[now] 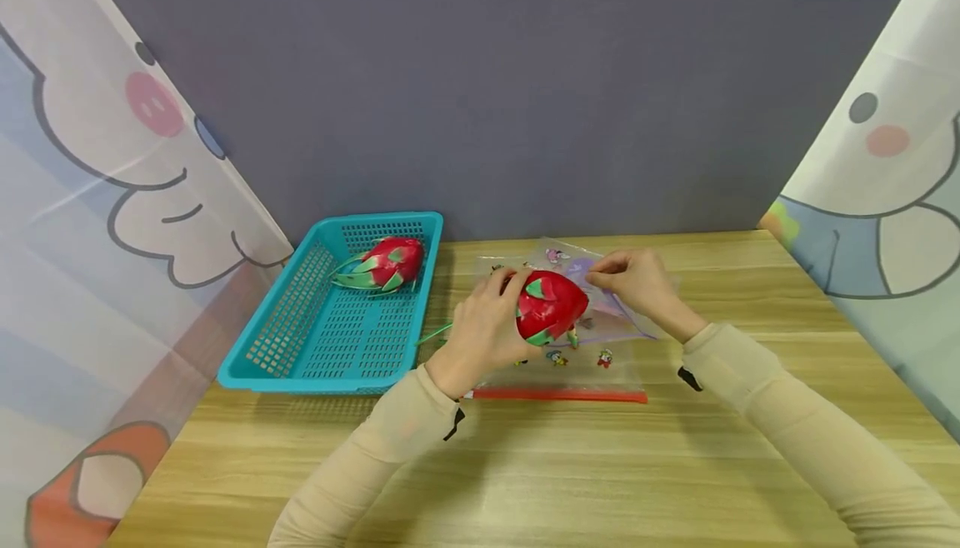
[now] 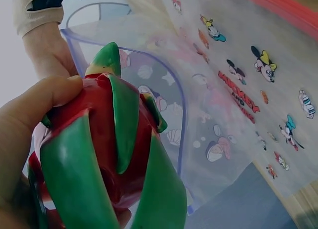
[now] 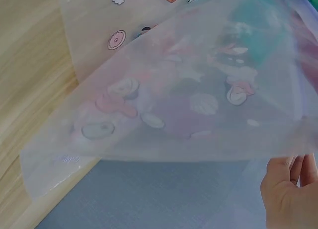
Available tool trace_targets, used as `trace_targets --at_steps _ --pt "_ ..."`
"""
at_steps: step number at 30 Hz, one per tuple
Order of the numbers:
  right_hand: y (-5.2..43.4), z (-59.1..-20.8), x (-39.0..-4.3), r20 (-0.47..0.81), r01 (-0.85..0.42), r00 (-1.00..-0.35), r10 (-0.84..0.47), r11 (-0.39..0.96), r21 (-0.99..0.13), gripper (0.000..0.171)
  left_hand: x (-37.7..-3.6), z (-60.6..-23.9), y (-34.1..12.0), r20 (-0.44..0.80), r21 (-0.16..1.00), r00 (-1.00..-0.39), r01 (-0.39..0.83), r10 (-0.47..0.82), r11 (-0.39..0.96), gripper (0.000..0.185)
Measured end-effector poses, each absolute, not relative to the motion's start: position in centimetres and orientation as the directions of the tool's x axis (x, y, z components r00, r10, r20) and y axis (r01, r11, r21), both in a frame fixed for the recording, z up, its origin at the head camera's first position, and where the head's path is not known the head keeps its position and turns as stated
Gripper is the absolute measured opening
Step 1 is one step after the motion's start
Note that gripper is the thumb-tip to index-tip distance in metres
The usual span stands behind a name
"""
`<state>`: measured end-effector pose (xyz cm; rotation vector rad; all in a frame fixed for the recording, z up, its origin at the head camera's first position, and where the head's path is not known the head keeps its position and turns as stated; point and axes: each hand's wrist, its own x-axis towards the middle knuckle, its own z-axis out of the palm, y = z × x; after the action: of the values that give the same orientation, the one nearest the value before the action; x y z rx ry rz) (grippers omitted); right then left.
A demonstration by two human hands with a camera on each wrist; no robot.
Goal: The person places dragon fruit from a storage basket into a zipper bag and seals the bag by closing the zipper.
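Dragon fruit (image 1: 550, 305): glossy red, green scales

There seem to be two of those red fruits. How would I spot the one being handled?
Start at the wooden table and find the clear cartoon-printed bag with a red strip lying beside the blue basket. Just above that bag, the left hand grips a red dragon fruit with green scales. Its twin lies untouched inside the basket.

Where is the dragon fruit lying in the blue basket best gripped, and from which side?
Grip the dragon fruit across its round red body, coming from above: it lies on its side, the basket walls block low approaches, and its green scales look too thin to hold.
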<state>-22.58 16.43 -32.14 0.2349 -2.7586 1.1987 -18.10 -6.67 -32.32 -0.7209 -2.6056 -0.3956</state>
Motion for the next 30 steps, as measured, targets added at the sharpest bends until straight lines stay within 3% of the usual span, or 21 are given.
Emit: trace_targets --at_steps 19,30 --pt "15.9 -32.2 -22.4 0.172 -0.189 -0.981 -0.092 0.665 -0.722 0.017 -16.9 -32.9 -6.0 0.431 -0.002 -0.723 0.597 0.539 0.802 0.096" --pt "15.9 -32.3 -22.3 0.184 -0.204 -0.978 -0.100 0.655 -0.727 0.017 -17.1 -32.6 -5.6 0.413 0.183 -0.834 0.469 0.366 0.864 0.097"
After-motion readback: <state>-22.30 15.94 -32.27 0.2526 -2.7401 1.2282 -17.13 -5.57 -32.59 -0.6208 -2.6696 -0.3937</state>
